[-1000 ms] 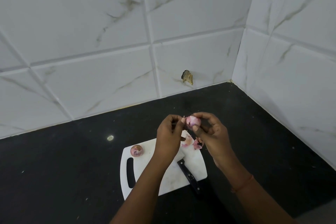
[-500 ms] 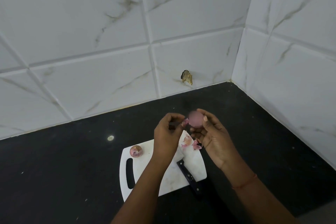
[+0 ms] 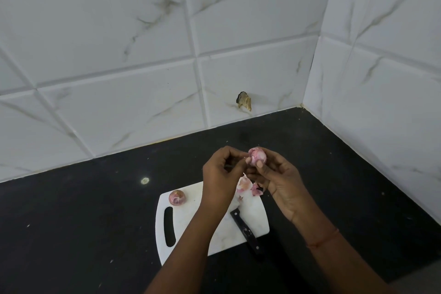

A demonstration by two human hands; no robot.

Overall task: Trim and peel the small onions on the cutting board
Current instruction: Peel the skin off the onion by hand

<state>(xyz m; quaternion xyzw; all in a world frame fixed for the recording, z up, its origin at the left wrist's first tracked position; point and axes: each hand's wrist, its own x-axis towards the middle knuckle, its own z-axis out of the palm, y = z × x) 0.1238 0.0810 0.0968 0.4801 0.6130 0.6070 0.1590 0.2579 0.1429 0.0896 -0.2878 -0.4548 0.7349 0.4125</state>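
My right hand holds a small pink onion in its fingertips, raised above the far end of the white cutting board. My left hand is right beside it, its fingers curled with the tips pinching at the onion's left side. A second small onion, still in its reddish skin, sits on the board's far left corner. Pink peel scraps lie on the board under my hands. A black-handled knife rests on the board's right side, its blade hidden by my left arm.
The board lies on a black countertop in a corner of white marble-tiled walls. A chipped hole marks the back wall. A pale spot sits on the counter left of the board.
The right hand has turned the onion in its fingertips and lifted it slightly. The left hand's fingers stay at the onion's side.
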